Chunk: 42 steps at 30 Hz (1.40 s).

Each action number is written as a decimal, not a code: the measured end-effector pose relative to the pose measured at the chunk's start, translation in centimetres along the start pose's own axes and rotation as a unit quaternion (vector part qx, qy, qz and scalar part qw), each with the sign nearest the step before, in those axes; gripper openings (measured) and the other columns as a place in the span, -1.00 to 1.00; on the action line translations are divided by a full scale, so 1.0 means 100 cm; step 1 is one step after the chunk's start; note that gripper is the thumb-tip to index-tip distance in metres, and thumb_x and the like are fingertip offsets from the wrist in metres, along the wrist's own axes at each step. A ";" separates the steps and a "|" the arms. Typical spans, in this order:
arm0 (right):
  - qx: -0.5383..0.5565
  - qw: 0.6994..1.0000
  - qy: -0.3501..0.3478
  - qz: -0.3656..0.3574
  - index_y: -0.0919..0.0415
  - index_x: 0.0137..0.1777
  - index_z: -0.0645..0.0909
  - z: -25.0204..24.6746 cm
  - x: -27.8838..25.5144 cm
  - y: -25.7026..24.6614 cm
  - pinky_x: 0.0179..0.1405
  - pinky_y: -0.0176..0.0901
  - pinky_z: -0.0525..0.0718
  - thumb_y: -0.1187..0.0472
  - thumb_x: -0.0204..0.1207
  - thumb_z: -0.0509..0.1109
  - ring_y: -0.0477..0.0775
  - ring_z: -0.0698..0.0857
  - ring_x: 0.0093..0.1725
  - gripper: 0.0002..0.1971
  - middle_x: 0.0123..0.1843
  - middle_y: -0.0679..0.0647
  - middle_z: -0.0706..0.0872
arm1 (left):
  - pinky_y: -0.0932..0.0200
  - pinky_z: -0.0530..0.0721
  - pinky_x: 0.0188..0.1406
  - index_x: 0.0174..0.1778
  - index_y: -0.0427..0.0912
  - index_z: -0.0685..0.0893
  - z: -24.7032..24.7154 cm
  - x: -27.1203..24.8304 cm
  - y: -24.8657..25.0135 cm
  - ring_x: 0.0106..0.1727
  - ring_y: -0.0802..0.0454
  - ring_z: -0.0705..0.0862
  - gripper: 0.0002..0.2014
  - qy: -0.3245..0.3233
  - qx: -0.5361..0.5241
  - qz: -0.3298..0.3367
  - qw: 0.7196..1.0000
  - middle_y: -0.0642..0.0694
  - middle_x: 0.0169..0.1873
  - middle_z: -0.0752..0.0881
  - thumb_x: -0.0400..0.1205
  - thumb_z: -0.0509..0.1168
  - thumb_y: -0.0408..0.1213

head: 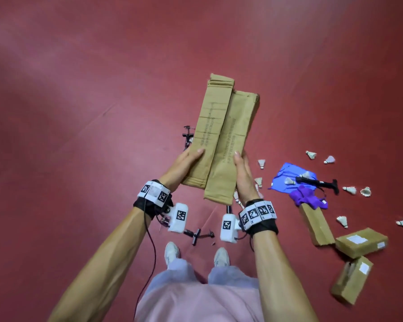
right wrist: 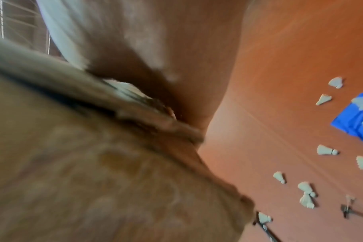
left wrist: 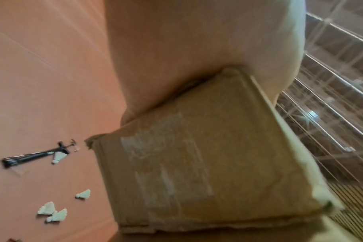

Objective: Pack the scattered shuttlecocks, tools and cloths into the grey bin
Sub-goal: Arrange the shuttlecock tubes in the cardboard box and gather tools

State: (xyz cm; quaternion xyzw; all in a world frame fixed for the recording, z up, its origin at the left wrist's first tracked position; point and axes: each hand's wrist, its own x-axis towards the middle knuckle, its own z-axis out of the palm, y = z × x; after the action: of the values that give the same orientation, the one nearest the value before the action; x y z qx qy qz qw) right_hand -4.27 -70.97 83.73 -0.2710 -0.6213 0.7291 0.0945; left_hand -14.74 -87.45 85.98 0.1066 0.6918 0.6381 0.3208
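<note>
Two long cardboard boxes [head: 221,138] are gripped at their near ends by the left hand [head: 184,166] and right hand [head: 243,177]; both wrist views are blurred. Shuttlecocks [head: 262,163], a blue cloth [head: 286,175] and a black pump [head: 316,182] are scattered just right of the right hand; bare red floor [head: 79,89] is left beyond the left hand.

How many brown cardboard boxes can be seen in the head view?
5, unless some are hidden. The left hand and right hand each hold one long brown cardboard box. Three lie on the red floor at right, one partly under a purple cloth.
</note>
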 end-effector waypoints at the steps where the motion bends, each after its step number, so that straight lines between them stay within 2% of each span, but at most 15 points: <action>1: -0.002 1.000 -0.028 0.003 -0.04 0.74 0.30 0.015 -0.002 0.001 0.69 -0.08 0.34 -0.21 0.76 0.21 -0.37 0.49 0.53 -0.40 0.57 -0.27 0.54 | -0.01 0.61 0.48 0.53 -0.02 0.58 -0.013 -0.014 -0.003 0.45 0.05 0.68 -0.54 0.021 -0.005 -0.005 1.000 0.03 0.43 0.72 0.75 0.32 0.05; 4: -0.004 0.994 -0.112 -0.001 -0.09 0.81 0.04 0.066 -0.017 -0.002 0.68 0.05 0.29 -0.22 0.71 0.25 -0.23 0.48 0.54 -0.25 0.71 -0.11 0.38 | 0.05 0.67 0.42 0.49 0.00 0.59 -0.056 -0.070 -0.012 0.40 0.05 0.71 -0.43 0.108 -0.016 0.005 0.994 0.07 0.36 0.76 0.61 0.39 0.17; 6: -0.025 0.985 -0.170 -0.015 -0.19 0.78 -0.06 0.105 -0.031 -0.003 0.69 0.17 0.25 -0.24 0.63 0.29 0.01 0.40 0.64 -0.18 0.77 0.07 0.26 | 0.10 0.70 0.37 0.52 0.03 0.51 -0.085 -0.113 -0.019 0.40 0.03 0.72 -0.47 0.155 -0.041 0.018 0.987 0.04 0.37 0.73 0.63 0.39 0.05; 8: -0.045 0.972 -0.229 -0.021 -0.26 0.68 0.04 0.147 -0.049 0.002 0.68 0.29 0.30 -0.28 0.59 0.35 0.14 0.46 0.63 -0.24 0.70 0.13 0.37 | 0.06 0.73 0.34 0.58 0.01 0.43 -0.112 -0.161 -0.025 0.40 -0.03 0.72 -0.41 0.207 -0.069 0.025 0.976 -0.04 0.42 0.70 0.63 0.39 0.00; 11: -0.083 0.940 -0.330 -0.013 -0.21 0.40 0.20 0.212 -0.087 0.014 0.54 0.41 0.53 -0.30 0.56 0.38 0.24 0.71 0.41 -0.45 0.42 0.17 0.69 | 0.04 0.75 0.31 0.49 0.07 0.48 -0.151 -0.243 -0.040 0.35 -0.01 0.75 -0.44 0.283 -0.086 0.022 0.955 -0.04 0.38 0.72 0.58 0.42 0.05; 13: -0.113 0.912 -0.393 -0.016 -0.19 0.29 0.28 0.256 -0.124 0.024 0.43 0.39 0.63 -0.36 0.52 0.38 0.22 0.77 0.31 -0.49 0.32 0.17 0.75 | 0.06 0.74 0.30 0.45 0.15 0.49 -0.174 -0.303 -0.055 0.32 0.06 0.77 -0.41 0.332 -0.091 0.025 0.938 0.03 0.34 0.74 0.52 0.49 0.12; 15: -0.149 0.885 -0.439 -0.044 -0.17 0.24 0.39 0.298 -0.169 0.035 0.38 0.26 0.67 -0.45 0.50 0.33 0.04 0.76 0.26 -0.50 0.27 0.03 0.72 | 0.11 0.74 0.28 0.45 0.16 0.48 -0.190 -0.367 -0.073 0.29 0.13 0.77 -0.32 0.386 -0.096 0.026 0.917 0.08 0.32 0.74 0.43 0.53 0.18; 17: -0.165 0.856 -0.485 -0.068 -0.10 0.17 0.49 0.336 -0.220 0.051 0.23 0.04 0.68 -0.38 0.61 0.29 -0.17 0.73 0.11 -0.60 0.16 -0.07 0.72 | 0.10 0.74 0.29 0.47 0.14 0.48 -0.202 -0.434 -0.096 0.28 0.17 0.77 -0.25 0.445 -0.100 0.024 0.889 0.09 0.32 0.74 0.38 0.55 0.22; 20: -0.191 0.794 -0.571 -0.084 -0.05 0.17 0.57 0.384 -0.302 0.080 0.19 -0.01 0.70 -0.23 0.73 0.26 -0.17 0.75 0.12 -0.72 0.14 -0.09 0.78 | -0.03 0.70 0.41 0.56 0.06 0.45 -0.209 -0.534 -0.132 0.34 0.13 0.74 -0.14 0.532 -0.102 0.014 0.841 0.08 0.36 0.74 0.38 0.59 0.22; 26: -0.228 0.666 -0.709 -0.040 -0.04 0.51 0.41 0.445 -0.475 0.141 0.28 -0.05 0.72 -0.22 0.58 0.50 -0.13 0.75 0.29 -0.41 0.34 -0.14 0.72 | -0.05 0.68 0.43 0.66 0.10 0.35 -0.180 -0.707 -0.203 0.39 0.12 0.70 -0.06 0.679 -0.124 -0.015 0.723 0.10 0.38 0.71 0.40 0.64 0.19; 28: -0.238 0.631 -0.738 -0.011 0.00 0.53 0.35 0.454 -0.530 0.164 0.31 -0.04 0.73 -0.15 0.56 0.55 -0.10 0.74 0.30 -0.35 0.36 -0.12 0.69 | 0.02 0.69 0.39 0.66 0.13 0.36 -0.158 -0.756 -0.225 0.39 0.15 0.70 -0.10 0.716 -0.137 -0.025 0.684 0.11 0.38 0.71 0.43 0.63 0.17; 31: -0.260 0.567 -0.779 0.061 0.05 0.51 0.33 0.460 -0.605 0.199 0.17 -0.12 0.79 0.01 0.56 0.59 -0.16 0.81 0.15 -0.36 0.26 -0.08 0.73 | 0.23 0.70 0.28 0.65 0.06 0.39 -0.119 -0.818 -0.257 0.37 0.19 0.70 -0.23 0.767 -0.164 -0.037 0.620 0.11 0.37 0.71 0.56 0.59 -0.03; 33: -0.272 0.523 -0.801 0.103 0.08 0.50 0.37 0.458 -0.651 0.223 0.17 -0.10 0.79 0.05 0.52 0.62 -0.10 0.82 0.17 -0.35 0.29 0.00 0.74 | 0.32 0.70 0.24 0.65 0.04 0.38 -0.089 -0.853 -0.279 0.35 0.22 0.69 -0.26 0.796 -0.190 -0.051 0.573 0.14 0.36 0.69 0.59 0.57 -0.10; 37: -0.295 0.426 -0.841 0.157 0.11 0.48 0.45 0.460 -0.741 0.271 0.31 0.01 0.75 0.05 0.47 0.66 -0.02 0.80 0.27 -0.35 0.35 0.06 0.76 | 0.09 0.63 0.43 0.65 0.15 0.37 -0.035 -0.913 -0.317 0.40 0.21 0.68 -0.17 0.846 -0.240 -0.061 0.472 0.17 0.38 0.71 0.49 0.60 0.10; 42: -0.313 0.310 -0.883 0.163 0.03 0.50 0.46 0.471 -0.863 0.319 0.11 -0.11 0.78 -0.05 0.46 0.66 -0.05 0.84 0.17 -0.33 0.31 0.03 0.79 | 0.12 0.66 0.35 0.58 0.16 0.45 0.005 -0.985 -0.348 0.36 0.19 0.72 -0.17 0.894 -0.294 -0.070 0.331 0.19 0.32 0.75 0.41 0.55 0.28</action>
State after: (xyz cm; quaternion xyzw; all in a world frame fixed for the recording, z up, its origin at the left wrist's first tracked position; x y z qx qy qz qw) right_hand 50.01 -158.91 80.96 0.4290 -0.4605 0.2859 -0.7226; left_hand 70.62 -147.57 83.24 -0.6780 0.3354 0.4871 -0.4366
